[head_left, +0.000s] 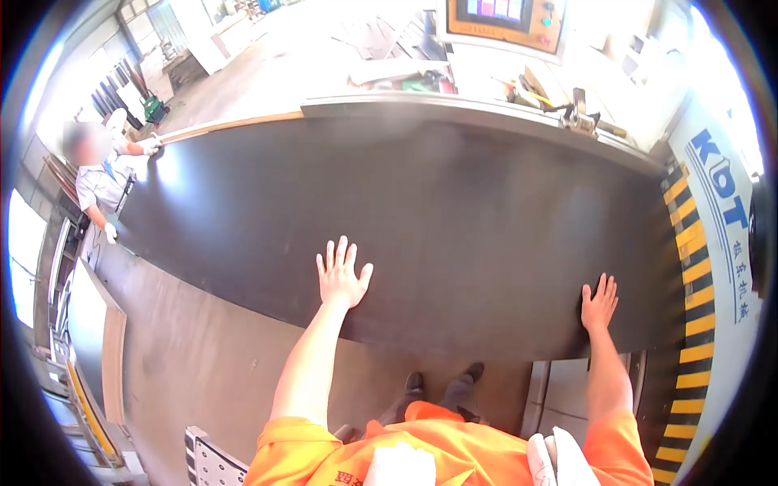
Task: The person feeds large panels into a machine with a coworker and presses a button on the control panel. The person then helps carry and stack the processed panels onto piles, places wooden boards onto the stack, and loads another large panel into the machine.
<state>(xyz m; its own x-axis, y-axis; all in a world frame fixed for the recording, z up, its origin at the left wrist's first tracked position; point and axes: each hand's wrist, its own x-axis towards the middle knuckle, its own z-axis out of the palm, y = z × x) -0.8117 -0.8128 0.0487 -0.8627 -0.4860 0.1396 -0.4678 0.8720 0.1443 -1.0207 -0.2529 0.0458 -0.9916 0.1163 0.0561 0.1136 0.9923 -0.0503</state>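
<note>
A large dark sheet panel [454,219] lies flat before me, spanning most of the view. Resting on it near its front edge, my left hand [341,275] is palm down with the fingers spread. Farther right, my right hand [600,303] lies on the panel close to its near right part, fingers stretched out. Neither hand grips anything. At the panel's far left end a co-worker [101,182] in white gloves has both hands at its edge.
A metal fence [389,99] runs along the panel's far edge. To the right stands a machine [721,202] with yellow-black striping [689,243]. A control panel [502,20] is at the back. Boards [113,356] lean at lower left; a perforated plate [212,460] is near my left.
</note>
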